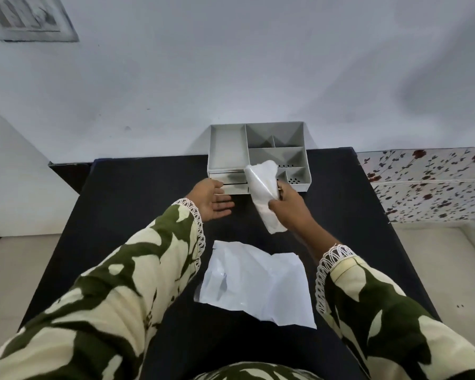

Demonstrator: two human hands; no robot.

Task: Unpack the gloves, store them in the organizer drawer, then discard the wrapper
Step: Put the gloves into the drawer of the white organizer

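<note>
Head view, the only one. A person stands at a black table (pixel 137 220) pushed against a pale wall.

At the far edge sits a grey organizer (pixel 258 154), open compartments on top and two shallow drawers in its near left face. The lower drawer (pixel 235 189) may be pulled out slightly; hard to be sure.

Right hand (pixel 288 207): fingers curled closed around the gloves (pixel 261 187), a whitish folded bundle that looks partly sheathed in clear film. It is held upright and off the table, just in front of the organizer's near right side. My guess is that it is kept raised and close so it can go straight in once a drawer is open.

Left hand (pixel 213 200): flat, palm up, fingers spread loosely and holding nothing. The fingertips reach to the drawer fronts; I cannot tell whether they touch. The position suggests it is about to work the drawer.

Near the person, mid-table, lies the wrapper (pixel 255 281), a flat, crumpled white sheet well apart from both hands, probably parked there until binning. No bin is in sight.

Likely stage: gloves are out, storing not yet done, wrapper not yet discarded.
</note>
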